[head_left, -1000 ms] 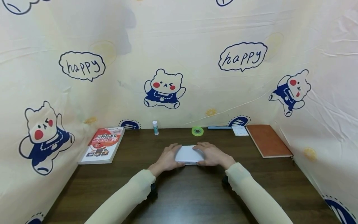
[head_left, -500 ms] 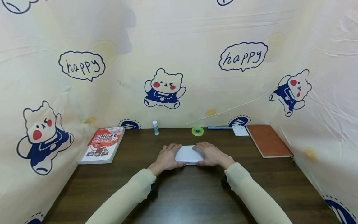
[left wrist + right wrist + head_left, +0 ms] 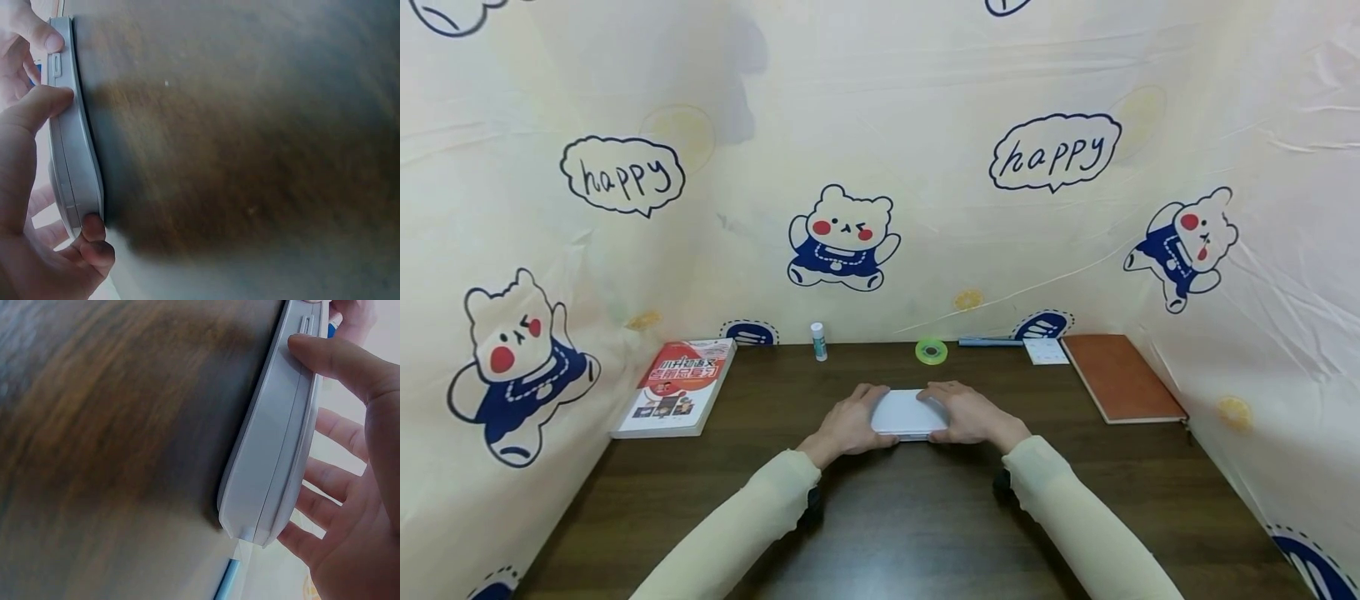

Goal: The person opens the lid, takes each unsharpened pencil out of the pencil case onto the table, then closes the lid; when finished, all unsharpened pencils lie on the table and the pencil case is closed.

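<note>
Nothing on the table has shifted since the earlier frames; both hands stay on the white case and only the view has nudged a hair.

The cream cloth backdrop point(image 3: 925, 125) rises behind and to both sides of the dark wooden table point(image 3: 910, 525), printed with cartoon bears in blue and with speech bubbles that read "happy". Taking the white case point(image 3: 907, 414) as the landmark: it lies flat at the middle of the table, closed. The left hand point(image 3: 847, 426) grips its left end, thumb on the near edge and fingers curled over the far side, as the left wrist view shows. The right hand point(image 3: 972, 417) grips its right end the same way, thumb pressed at the seam on the near edge and fingers wrapped behind.

Well to the left of the case lies a book with a red and white cover point(image 3: 676, 388) bearing Chinese characters too small to read. Well to its right lies a brown notebook point(image 3: 1120, 377), with a small white notepad point(image 3: 1045, 351) just left of that. Behind the case, near the backdrop, are a blue pen point(image 3: 988, 341), a green tape roll point(image 3: 931, 352) and, to the left, an upright glue stick point(image 3: 818, 341).
</note>
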Demonstrator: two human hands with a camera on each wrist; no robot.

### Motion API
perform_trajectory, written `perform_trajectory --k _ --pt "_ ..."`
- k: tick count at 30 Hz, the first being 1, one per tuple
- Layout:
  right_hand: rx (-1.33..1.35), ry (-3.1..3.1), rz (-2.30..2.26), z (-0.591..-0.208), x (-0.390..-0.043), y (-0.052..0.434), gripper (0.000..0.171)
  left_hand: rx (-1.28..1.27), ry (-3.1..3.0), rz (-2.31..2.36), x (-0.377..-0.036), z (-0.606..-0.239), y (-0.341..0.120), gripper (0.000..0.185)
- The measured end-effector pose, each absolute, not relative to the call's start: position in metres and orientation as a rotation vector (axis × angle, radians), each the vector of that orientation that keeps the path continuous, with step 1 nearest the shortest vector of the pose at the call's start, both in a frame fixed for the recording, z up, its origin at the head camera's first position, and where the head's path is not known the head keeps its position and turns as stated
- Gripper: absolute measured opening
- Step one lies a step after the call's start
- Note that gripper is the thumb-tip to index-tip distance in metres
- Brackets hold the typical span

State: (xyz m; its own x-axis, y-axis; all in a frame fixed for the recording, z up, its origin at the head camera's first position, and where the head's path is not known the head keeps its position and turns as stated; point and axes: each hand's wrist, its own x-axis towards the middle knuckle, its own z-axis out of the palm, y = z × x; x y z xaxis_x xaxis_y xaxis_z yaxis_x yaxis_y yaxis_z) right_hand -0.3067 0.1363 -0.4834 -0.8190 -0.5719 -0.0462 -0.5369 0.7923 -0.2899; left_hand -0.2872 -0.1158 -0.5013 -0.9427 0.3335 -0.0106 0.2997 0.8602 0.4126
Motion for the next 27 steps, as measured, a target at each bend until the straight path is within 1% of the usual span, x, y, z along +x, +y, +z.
perform_trajectory --k 15,27 --pt "-0.989 2.855 -0.368 -0.4819 -0.3061 0.1376 0.064 0.562 3.004 0.586 -0.2869 -0.5022 -0.1129 0.089" --pt "-1.003 2.832 -0.334 -0.4808 -0.3080 0.1370 0.064 0.571 3.008 0.599 -0.2848 -0.5031 -0.1137 0.088"
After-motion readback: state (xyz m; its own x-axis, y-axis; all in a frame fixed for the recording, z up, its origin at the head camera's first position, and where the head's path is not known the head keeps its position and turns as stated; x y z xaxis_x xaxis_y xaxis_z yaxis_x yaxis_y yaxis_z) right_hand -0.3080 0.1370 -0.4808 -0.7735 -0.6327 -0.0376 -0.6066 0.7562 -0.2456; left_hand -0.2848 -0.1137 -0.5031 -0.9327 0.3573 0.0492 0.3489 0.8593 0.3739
